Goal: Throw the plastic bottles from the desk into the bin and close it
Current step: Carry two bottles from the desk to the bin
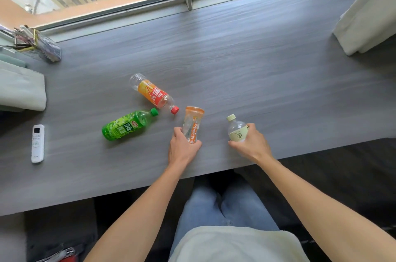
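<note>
Grey desk (235,58) under a window: left hand (182,148) grips the orange bottle (191,124), right hand (251,144) the pale bottle (236,130). Green bottle (126,125) and red bottle (154,93) lie loose and could roll if nudged. No bin in view.

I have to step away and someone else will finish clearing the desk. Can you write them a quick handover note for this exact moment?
Left hand: wrapped around the clear orange-printed bottle, near the desk's front edge.
Right hand: gripping the small pale-capped bottle.
Untouched on the desk: the green bottle and the orange-and-red bottle, both lying on their sides, left of the hands.
The white remote at the far left is not part of the job.
Done: nothing binned yet.
Left: bin all four bottles, then close the bin, which is not in view.
</note>
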A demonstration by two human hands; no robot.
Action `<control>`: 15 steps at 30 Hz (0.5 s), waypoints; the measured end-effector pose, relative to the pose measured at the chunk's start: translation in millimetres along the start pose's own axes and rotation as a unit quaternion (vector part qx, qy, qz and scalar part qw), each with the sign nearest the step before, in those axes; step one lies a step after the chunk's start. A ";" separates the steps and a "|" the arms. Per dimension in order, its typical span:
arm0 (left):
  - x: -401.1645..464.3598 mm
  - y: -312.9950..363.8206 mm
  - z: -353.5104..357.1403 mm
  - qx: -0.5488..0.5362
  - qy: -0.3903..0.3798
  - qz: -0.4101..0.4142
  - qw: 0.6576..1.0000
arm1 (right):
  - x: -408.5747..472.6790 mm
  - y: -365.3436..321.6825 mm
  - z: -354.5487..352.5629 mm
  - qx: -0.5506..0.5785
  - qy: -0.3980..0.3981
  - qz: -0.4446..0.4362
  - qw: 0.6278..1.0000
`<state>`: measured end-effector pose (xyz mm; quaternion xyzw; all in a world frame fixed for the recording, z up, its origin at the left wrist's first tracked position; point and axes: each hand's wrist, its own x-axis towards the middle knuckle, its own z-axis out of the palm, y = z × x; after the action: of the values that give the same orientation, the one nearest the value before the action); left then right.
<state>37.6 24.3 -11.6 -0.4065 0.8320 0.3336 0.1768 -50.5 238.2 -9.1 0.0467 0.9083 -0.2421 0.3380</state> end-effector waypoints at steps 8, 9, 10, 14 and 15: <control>-63.5 -50.5 3.6 0.062 -0.105 0.089 0.988 | -70.3 95.0 -23.1 0.072 0.021 0.063 0.995; -67.3 -55.2 4.9 0.077 -0.121 0.103 0.984 | -80.2 107.2 -22.2 0.084 0.017 0.080 0.993; -70.0 -59.3 5.5 0.094 -0.136 0.115 0.979 | -91.3 119.3 -19.3 0.097 0.014 0.101 0.990; -71.4 -65.4 10.3 0.176 -0.197 0.175 0.948 | -144.5 163.3 8.9 0.171 0.045 0.188 0.966; -71.6 -63.2 13.4 0.196 -0.214 0.187 0.938 | -158.6 173.5 18.6 0.188 0.055 0.212 0.957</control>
<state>131.6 45.4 -6.7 -0.1197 0.8844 0.2699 0.3615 125.3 394.3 8.9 0.3141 0.8330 -0.3279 0.3162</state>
